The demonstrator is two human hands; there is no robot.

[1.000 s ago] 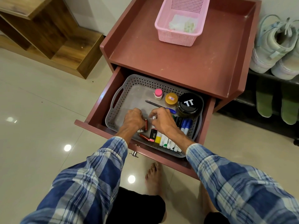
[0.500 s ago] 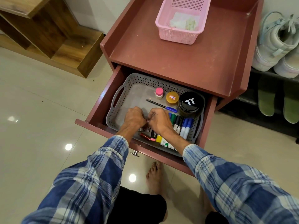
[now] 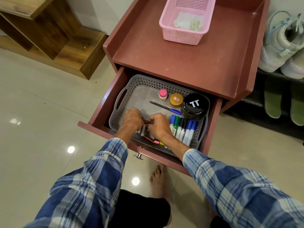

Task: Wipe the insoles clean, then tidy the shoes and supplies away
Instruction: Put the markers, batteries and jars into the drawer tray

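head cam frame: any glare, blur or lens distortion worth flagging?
Head view: three round lamp reflections glare on the glossy beige floor tiles. Head view: the wide-angle lens splays the edges of the maroon wooden cabinet. Head view: the rear of the open maroon drawer sits in shadow under the top. Head view: left hand and right hand look slightly soft.

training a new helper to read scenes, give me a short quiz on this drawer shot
1. True or false: the pink basket stands on the cabinet top, not in the drawer.
2. What stands right beside the black jar? A gold-lidded jar B scissors C cup
3. Fill in: the left hand and right hand work inside the grey ____.
Key: 1 true; 2 A; 3 tray.
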